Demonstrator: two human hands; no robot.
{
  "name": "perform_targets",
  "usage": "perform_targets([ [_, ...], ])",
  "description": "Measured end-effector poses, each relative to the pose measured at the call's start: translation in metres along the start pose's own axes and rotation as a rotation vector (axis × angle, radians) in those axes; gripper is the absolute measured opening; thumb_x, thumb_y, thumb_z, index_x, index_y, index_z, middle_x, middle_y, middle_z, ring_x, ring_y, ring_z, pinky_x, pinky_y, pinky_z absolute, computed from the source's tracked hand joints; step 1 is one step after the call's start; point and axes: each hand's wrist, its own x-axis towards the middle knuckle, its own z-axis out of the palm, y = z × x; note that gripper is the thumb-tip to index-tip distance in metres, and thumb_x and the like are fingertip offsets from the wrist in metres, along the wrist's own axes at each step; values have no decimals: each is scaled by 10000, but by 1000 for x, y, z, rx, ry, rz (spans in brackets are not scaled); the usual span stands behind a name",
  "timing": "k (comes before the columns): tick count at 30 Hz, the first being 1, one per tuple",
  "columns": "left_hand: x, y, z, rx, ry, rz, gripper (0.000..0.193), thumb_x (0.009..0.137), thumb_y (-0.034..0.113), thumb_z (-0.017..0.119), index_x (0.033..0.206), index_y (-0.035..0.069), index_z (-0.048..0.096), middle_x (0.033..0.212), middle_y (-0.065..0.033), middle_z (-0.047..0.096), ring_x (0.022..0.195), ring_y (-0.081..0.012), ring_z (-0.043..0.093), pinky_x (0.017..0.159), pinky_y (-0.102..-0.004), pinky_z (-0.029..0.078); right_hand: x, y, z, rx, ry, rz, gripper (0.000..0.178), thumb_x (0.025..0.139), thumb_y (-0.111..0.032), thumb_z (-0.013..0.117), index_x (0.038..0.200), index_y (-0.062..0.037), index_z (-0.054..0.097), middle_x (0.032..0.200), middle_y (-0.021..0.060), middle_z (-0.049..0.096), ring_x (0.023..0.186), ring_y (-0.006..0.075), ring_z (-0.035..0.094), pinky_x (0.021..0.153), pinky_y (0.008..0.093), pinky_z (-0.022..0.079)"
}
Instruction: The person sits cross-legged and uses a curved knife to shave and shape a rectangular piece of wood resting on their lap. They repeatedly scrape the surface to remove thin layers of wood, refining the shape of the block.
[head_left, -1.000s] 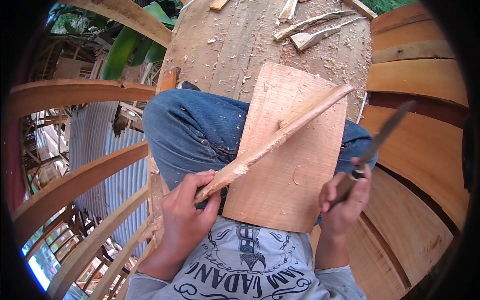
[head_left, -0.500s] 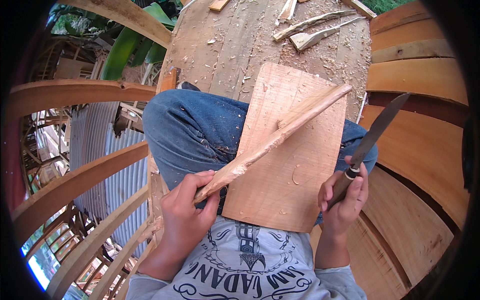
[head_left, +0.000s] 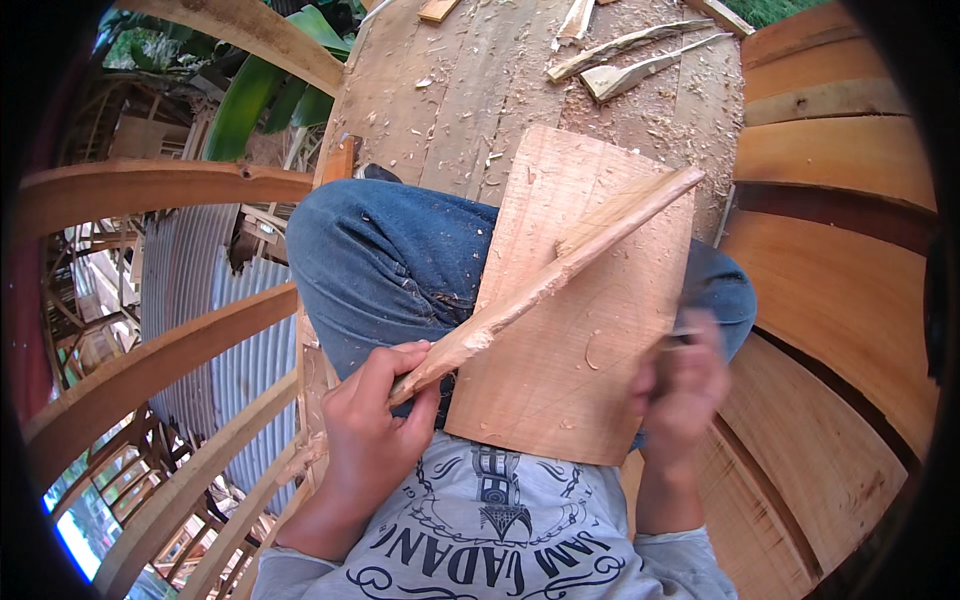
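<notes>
My left hand (head_left: 378, 410) grips the near end of a roughly carved wooden piece (head_left: 560, 272), flat and paddle-like. The piece slants up to the right across a wide, smooth board (head_left: 560, 390) resting on my lap. Beside the board's right edge, my right hand (head_left: 685, 385) is closed round the handle of a knife (head_left: 690, 290). Motion smears both this hand and the blade, so the blade's exact angle is hard to read. A few curled shavings lie on the board.
Shavings litter the plank floor (head_left: 440, 120) ahead. Several rough wood offcuts (head_left: 630, 75) lie at the far right of it. Curved slatted sides (head_left: 830, 150) rise on my right, and wooden rails (head_left: 170, 185) stand on my left. My bent knees (head_left: 350, 250) are under the board.
The right hand has turned the knife, whose blade pointed up and right and is now a blur close to the board's edge. Left hand and carved piece have stayed put.
</notes>
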Motion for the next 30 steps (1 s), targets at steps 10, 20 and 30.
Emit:
perform_targets([
  [10, 0, 0, 0, 2, -1, 12, 154, 770, -54, 714, 859, -14, 596, 903, -151, 710, 806, -201, 705, 698, -267, 529, -13, 2, 10, 298, 303, 182, 336, 996, -227, 507, 1235, 1, 570, 648, 25, 577, 493, 87, 502, 413, 224, 370],
  [20, -1, 1, 0, 0, 4, 3, 148, 778, -55, 708, 861, -12, 593, 905, -153, 707, 820, -207, 703, 707, -268, 528, -11, 7, 4, 102, 134, 192, 283, 994, -159, 486, 1202, 9, 576, 609, 10, 554, 450, 68, 473, 422, 220, 374],
  [30, -2, 3, 0, 6, -6, -17, 154, 782, -52, 705, 867, -11, 584, 905, -149, 707, 810, -196, 696, 709, -266, 522, -6, 16, 6, 22, -92, 108, 336, 998, -146, 478, 1292, 16, 493, 602, -3, 444, 526, 71, 475, 481, 214, 367],
])
